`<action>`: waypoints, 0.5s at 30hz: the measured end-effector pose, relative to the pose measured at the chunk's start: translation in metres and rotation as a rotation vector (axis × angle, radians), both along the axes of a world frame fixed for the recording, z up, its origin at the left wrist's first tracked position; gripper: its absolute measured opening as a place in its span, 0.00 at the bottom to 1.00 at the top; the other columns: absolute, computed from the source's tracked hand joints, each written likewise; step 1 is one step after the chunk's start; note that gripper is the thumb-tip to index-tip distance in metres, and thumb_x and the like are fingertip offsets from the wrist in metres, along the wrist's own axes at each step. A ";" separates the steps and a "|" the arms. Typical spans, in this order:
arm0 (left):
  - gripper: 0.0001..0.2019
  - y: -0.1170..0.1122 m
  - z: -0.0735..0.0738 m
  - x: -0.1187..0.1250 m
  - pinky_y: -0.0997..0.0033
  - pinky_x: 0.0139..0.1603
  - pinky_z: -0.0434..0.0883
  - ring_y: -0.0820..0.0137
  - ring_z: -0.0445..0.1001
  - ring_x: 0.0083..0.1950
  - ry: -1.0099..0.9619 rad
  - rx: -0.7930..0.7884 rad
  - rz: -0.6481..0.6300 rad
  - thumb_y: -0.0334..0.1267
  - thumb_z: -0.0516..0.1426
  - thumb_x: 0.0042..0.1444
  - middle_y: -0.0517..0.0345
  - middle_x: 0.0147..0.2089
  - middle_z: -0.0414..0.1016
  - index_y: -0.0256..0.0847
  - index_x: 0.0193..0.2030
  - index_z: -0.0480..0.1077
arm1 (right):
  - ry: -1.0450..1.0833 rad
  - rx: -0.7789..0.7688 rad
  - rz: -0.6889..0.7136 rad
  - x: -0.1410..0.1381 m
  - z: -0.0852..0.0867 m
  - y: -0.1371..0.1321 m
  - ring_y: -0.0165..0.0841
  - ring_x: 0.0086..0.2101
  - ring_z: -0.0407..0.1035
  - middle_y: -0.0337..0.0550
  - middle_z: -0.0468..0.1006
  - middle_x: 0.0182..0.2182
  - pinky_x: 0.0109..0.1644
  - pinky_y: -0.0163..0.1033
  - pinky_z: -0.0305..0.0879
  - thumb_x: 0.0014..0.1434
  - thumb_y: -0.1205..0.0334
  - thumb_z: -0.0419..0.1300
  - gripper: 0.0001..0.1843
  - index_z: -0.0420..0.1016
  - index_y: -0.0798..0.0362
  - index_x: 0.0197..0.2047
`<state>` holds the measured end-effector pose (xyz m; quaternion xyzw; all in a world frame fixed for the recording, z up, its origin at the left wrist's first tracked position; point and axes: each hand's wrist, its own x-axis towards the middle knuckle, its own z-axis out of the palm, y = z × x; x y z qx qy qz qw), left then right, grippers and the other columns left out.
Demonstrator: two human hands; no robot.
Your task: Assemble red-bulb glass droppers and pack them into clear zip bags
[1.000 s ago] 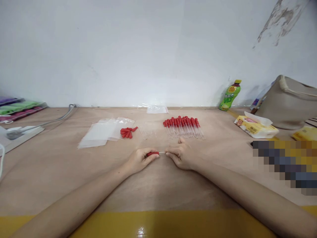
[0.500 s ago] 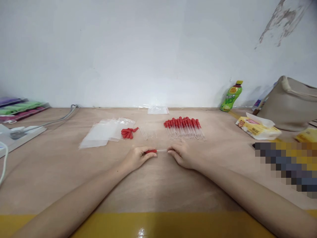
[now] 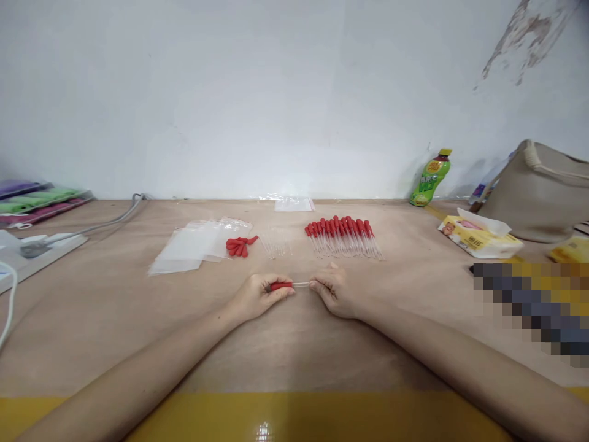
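Observation:
My left hand point(image 3: 260, 298) is closed on a red rubber bulb point(image 3: 281, 286). A thin clear dropper tube point(image 3: 301, 285) runs out from the bulb's right end, and its other end is pinched by my right hand point(image 3: 334, 291). Both hands are just above the table. Beyond my left hand lies a small heap of red rubber bulbs point(image 3: 238, 247), with several loose clear tubes point(image 3: 276, 243) to its right. Past my right hand is a row of droppers point(image 3: 343, 236), red bulbs at the far end and clear tubes toward me.
Clear zip bags point(image 3: 184, 247) overlap at the left, and another bag point(image 3: 293, 204) lies by the wall. A power strip point(image 3: 69, 244) sits at far left. On the right are a green bottle point(image 3: 430, 178), a tissue pack point(image 3: 478, 235) and a beige bag point(image 3: 538, 190).
Both hands have shifted slightly toward me, and my right hand is a little nearer the bulb. The hold on the bulb and tube is the same.

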<state>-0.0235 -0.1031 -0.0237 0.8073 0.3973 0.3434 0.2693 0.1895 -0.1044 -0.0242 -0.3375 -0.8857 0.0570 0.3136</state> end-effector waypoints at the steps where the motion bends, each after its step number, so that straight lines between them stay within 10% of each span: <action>1: 0.10 -0.001 0.001 0.000 0.76 0.30 0.70 0.72 0.73 0.28 0.011 0.017 -0.007 0.40 0.57 0.51 0.57 0.29 0.77 0.36 0.36 0.73 | -0.006 -0.020 -0.009 -0.001 0.000 -0.001 0.27 0.22 0.58 0.37 0.70 0.19 0.34 0.37 0.54 0.60 0.64 0.46 0.14 0.67 0.54 0.26; 15: 0.13 0.009 0.001 -0.006 0.76 0.33 0.70 0.70 0.74 0.32 0.062 -0.001 -0.068 0.42 0.60 0.47 0.56 0.33 0.78 0.37 0.38 0.74 | -0.167 -0.238 0.004 0.002 0.012 0.001 0.27 0.26 0.63 0.39 0.73 0.24 0.37 0.35 0.56 0.62 0.61 0.43 0.18 0.69 0.54 0.28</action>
